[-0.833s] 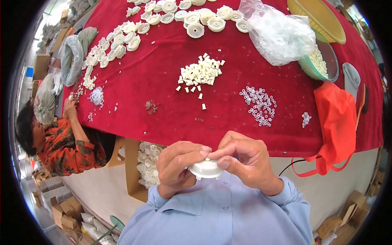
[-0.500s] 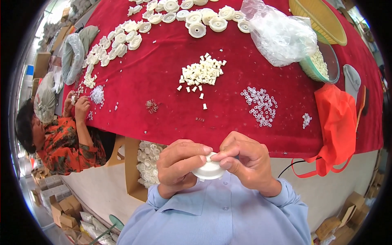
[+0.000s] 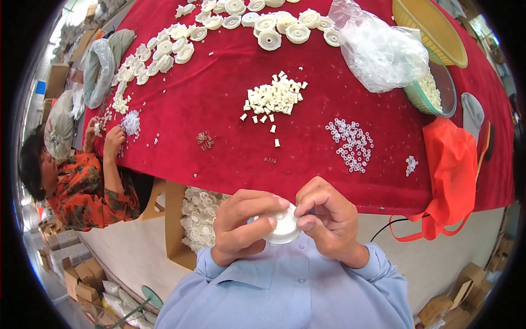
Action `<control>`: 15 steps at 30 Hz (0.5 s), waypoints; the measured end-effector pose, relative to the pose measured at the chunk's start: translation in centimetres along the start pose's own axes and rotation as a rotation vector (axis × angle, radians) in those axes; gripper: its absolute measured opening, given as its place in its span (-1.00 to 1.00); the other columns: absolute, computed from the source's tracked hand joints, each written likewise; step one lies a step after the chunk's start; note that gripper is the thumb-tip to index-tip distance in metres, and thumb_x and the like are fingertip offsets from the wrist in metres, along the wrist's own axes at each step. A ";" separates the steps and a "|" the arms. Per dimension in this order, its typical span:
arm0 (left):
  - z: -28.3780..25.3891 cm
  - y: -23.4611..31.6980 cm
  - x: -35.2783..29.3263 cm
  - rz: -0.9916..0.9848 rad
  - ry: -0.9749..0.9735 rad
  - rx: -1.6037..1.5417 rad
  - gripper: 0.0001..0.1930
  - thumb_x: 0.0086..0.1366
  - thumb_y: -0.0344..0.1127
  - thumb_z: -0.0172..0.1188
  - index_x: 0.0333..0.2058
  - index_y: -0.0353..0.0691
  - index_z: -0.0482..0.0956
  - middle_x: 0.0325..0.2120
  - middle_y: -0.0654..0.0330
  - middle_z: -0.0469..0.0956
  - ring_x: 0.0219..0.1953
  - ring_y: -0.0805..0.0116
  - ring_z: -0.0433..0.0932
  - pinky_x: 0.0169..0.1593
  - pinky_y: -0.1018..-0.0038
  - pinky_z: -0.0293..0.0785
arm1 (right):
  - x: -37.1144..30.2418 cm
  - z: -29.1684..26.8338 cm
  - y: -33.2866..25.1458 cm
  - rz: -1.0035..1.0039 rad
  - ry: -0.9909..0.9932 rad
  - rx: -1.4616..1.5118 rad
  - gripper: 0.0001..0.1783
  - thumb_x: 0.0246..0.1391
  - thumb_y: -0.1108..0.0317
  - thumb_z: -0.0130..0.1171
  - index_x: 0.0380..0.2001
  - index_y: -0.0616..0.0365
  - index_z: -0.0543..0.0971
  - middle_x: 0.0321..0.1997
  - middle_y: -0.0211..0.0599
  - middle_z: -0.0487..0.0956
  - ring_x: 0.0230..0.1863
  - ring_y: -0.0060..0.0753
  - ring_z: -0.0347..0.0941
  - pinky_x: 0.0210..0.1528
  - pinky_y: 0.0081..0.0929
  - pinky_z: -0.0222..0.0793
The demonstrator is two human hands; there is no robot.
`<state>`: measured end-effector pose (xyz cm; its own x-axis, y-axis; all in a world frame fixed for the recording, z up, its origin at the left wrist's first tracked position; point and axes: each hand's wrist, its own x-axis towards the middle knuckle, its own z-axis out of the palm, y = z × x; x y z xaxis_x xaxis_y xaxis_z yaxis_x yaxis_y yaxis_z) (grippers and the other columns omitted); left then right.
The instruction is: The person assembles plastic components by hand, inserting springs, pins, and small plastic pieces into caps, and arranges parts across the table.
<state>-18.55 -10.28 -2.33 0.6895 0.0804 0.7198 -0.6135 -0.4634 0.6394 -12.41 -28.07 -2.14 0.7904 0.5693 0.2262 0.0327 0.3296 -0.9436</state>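
the tabletop (image 3: 219, 109) is the biggest thing here, covered in red cloth and curving across the whole upper view. below its near edge an open cardboard box (image 3: 178, 230) stands on the floor side, filled with round white plastic parts. at the left edge another person in an orange patterned shirt (image 3: 82, 192) sits with both hands up on the cloth near a small heap of clear bits. on the right an orange cloth bag (image 3: 452, 164) hangs over the edge, and above it lies a crumpled clear plastic bag (image 3: 381, 52), just beside a green bowl (image 3: 452, 101) holding pale pieces and a yellow basket (image 3: 433, 30) at the far corner. rows of white discs (image 3: 274, 24) run along the far side and down the left. nearer the middle sits a pile of small cream blocks (image 3: 276, 97), with a scatter of tiny clear rings (image 3: 350, 142) to its right and a little coil of springs (image 3: 205, 140) to its left.

close to the chest, below the near edge of the cloth, the left hand (image 3: 244, 227) is closed around a white round cap (image 3: 284, 226), thumb across its face. the right hand (image 3: 329, 219) meets it from the other side, fingertips pinched narrow on the cap's rim. the cap sits between both hands, off the cloth.
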 end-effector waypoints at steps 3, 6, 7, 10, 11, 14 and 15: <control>-0.6 0.1 -0.3 -0.019 -0.063 0.043 -0.69 0.02 -0.59 0.35 -0.24 -0.21 0.52 -0.26 0.01 0.69 -0.31 0.08 0.69 -0.36 0.29 0.65 | -0.1 0.3 0.7 0.025 -0.007 -0.019 -0.78 0.34 0.31 0.28 -0.21 0.27 0.57 -0.24 -0.25 0.51 -0.27 -0.49 0.39 -0.26 -0.52 0.34; -2.1 0.0 -1.4 -0.171 -0.160 0.051 -0.70 0.05 -0.61 0.33 -0.22 -0.23 0.53 -0.30 0.05 0.70 -0.34 0.08 0.68 -0.35 0.26 0.59 | -0.8 0.5 1.6 0.199 -0.026 -0.045 -0.88 0.30 0.42 0.27 -0.21 0.27 0.59 -0.25 -0.22 0.55 -0.27 -0.44 0.50 -0.26 -0.50 0.41; -2.8 -0.1 -1.7 -0.321 -0.270 0.029 -0.71 0.07 -0.59 0.34 -0.21 -0.24 0.54 -0.29 0.05 0.69 -0.35 0.07 0.67 -0.33 0.25 0.57 | -0.7 0.5 1.8 0.270 -0.057 -0.096 -0.88 0.28 0.45 0.28 -0.23 0.29 0.60 -0.30 -0.25 0.56 -0.31 -0.46 0.52 -0.28 -0.50 0.44; -6.2 -0.5 -3.8 -0.690 -0.438 0.092 -0.74 0.14 -0.44 0.41 -0.19 -0.22 0.59 -0.32 0.05 0.68 -0.37 0.01 0.66 -0.26 0.26 0.55 | -0.7 -0.1 3.9 0.354 -0.048 -0.289 -0.92 0.24 0.48 0.29 -0.27 0.28 0.61 -0.38 -0.30 0.56 -0.40 -0.51 0.50 -0.33 -0.51 0.44; -7.6 -0.8 -4.3 -0.813 -0.590 0.231 -0.73 0.14 -0.38 0.44 -0.19 -0.20 0.60 -0.36 0.05 0.68 -0.36 0.01 0.67 -0.27 0.24 0.54 | -0.5 -0.3 4.8 0.331 0.012 -0.337 -0.94 0.18 0.50 0.30 -0.30 0.25 0.62 -0.42 -0.27 0.58 -0.44 -0.46 0.53 -0.38 -0.47 0.44; -11.2 -1.2 -6.2 -0.958 -0.778 0.574 -0.71 0.14 -0.29 0.47 -0.18 -0.18 0.62 -0.43 0.06 0.66 -0.36 0.01 0.67 -0.29 0.22 0.54 | 0.8 -1.3 6.2 0.272 0.065 -0.567 -0.93 0.14 0.51 0.32 -0.32 0.24 0.62 -0.42 -0.20 0.59 -0.44 -0.35 0.57 -0.40 -0.41 0.45; -11.7 -1.1 -6.3 -0.975 -0.817 0.780 -0.70 0.14 -0.27 0.48 -0.18 -0.17 0.63 -0.46 0.07 0.65 -0.36 0.02 0.67 -0.30 0.21 0.53 | 1.3 -1.5 6.8 0.249 0.081 -0.623 -0.90 0.10 0.52 0.32 -0.30 0.20 0.61 -0.39 -0.17 0.57 -0.43 -0.21 0.58 -0.39 -0.32 0.47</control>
<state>-26.72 0.04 -4.39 0.8781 0.2467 -0.4099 0.3772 -0.8841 0.2758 -10.25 -26.20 -8.57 0.8626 0.5058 -0.0119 0.1714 -0.3142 -0.9338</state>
